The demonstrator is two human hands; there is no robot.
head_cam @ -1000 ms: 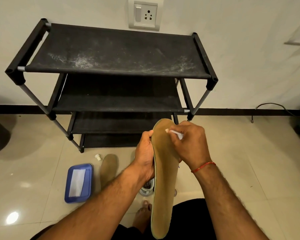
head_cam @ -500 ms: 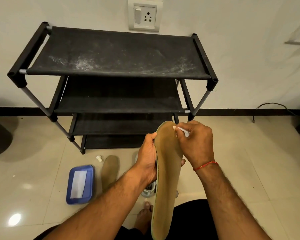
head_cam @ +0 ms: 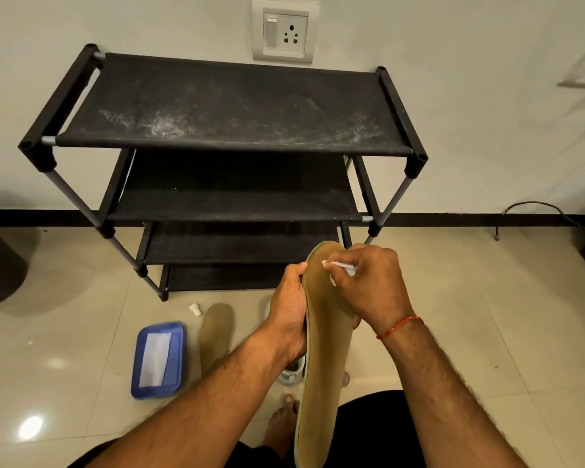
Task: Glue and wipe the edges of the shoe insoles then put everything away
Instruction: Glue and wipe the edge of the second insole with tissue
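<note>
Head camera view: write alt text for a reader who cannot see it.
A person's left hand holds a tan insole upright by its edge while the right hand pinches a small white tube with its tip at the insole's upper end. On the floor lie a second insole, a white cap and a blue box, before a black shoe rack.

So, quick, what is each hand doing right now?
Left hand: closed on the insole, gripping its left edge.
Right hand: closed, pinching a small white tube, tip at the insole's toe end.
</note>
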